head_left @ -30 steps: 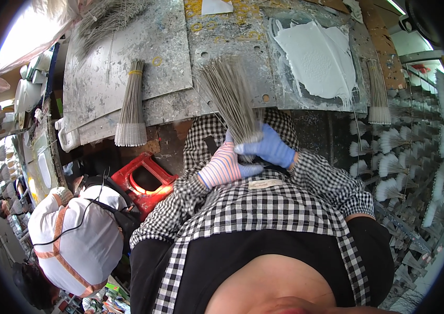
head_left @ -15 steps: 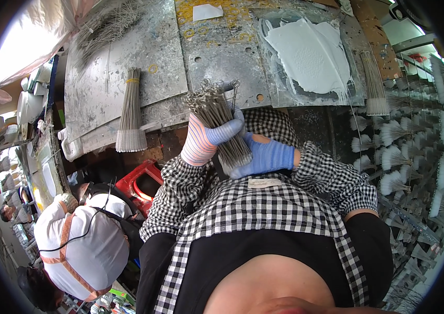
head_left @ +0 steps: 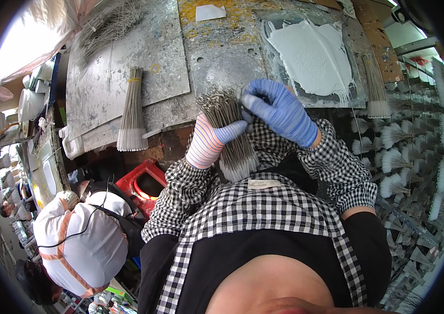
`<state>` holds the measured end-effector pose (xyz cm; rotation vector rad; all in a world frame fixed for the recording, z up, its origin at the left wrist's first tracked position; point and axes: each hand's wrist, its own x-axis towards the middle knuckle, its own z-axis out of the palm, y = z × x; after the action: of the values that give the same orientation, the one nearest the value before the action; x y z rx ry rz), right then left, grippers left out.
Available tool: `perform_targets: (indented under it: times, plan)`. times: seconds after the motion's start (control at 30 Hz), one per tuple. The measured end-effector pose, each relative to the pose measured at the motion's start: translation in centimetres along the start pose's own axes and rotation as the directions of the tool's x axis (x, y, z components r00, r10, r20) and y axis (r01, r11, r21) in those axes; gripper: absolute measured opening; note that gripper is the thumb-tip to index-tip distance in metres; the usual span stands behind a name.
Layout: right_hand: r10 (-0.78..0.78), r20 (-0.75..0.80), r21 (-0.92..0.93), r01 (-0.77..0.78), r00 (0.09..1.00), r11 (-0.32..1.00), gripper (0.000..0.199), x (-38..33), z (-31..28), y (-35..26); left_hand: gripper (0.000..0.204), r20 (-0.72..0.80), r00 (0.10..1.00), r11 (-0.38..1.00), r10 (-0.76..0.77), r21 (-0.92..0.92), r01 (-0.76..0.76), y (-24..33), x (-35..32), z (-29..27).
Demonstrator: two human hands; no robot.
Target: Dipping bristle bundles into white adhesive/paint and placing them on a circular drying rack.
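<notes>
My left hand [head_left: 210,140], in a striped glove with a blue thumb, is wrapped round a thick bundle of thin wire-handled brushes [head_left: 227,119]. Their looped wire ends point up and away from me, and the white bristle ends hang down toward my apron. Beside the bundle's upper right, my right hand [head_left: 279,111] in a blue glove is closed, thumb and fingers pinched together. Something dark shows at its fingertips, too small to name. Left of my hands, another brush bundle [head_left: 134,107], tied with a yellow band, lies across the table's near edge.
The stained metal table [head_left: 167,78] carries a plate with spread white paste [head_left: 311,57], loose wires [head_left: 104,31] and a white paper [head_left: 210,12]. Another bundle [head_left: 373,86] lies at right, near racks of brushes [head_left: 397,136]. A red stool [head_left: 141,183] and a co-worker [head_left: 88,240] are at left.
My right hand has left the bundle's lower bristle end and moved up and right, beside the looped ends. My left hand still grips the bundle, now slightly lower and further right.
</notes>
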<state>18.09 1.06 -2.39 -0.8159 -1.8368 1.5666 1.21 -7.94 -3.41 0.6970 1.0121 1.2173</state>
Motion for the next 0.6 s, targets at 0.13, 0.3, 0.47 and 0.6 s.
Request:
perform_targets:
  times: [0.13, 0.3, 0.47, 0.6]
  plan:
    - [-0.029, -0.108, 0.226, 0.053, 0.994, 0.973, 0.017, 0.0, -0.1, 0.0, 0.027, 0.032, 0.999, 0.998, 0.014, 0.058, -0.016, -0.5, 0.0, 0.0]
    - [-0.114, -0.508, 0.202, 0.247, 0.854, 0.948, 0.013, 1.4, -5.6, -2.5, 0.035, 0.012, 1.000, 0.999, -0.025, -0.039, 0.025, -1.4, 0.4, -1.0]
    - [-0.291, -0.465, 0.022, 0.339, 0.836, 0.940, 0.015, 2.6, -6.6, -3.5, 0.038, 0.016, 0.999, 0.999, -0.037, -0.031, 0.037, -1.7, 0.6, -1.4]
    - [-0.460, -0.521, -0.084, 0.493, 0.719, 0.866, 0.017, 3.8, -7.3, -5.1, 0.033, -0.064, 0.997, 0.998, -0.040, -0.049, 0.037, -1.1, -0.1, -1.1]
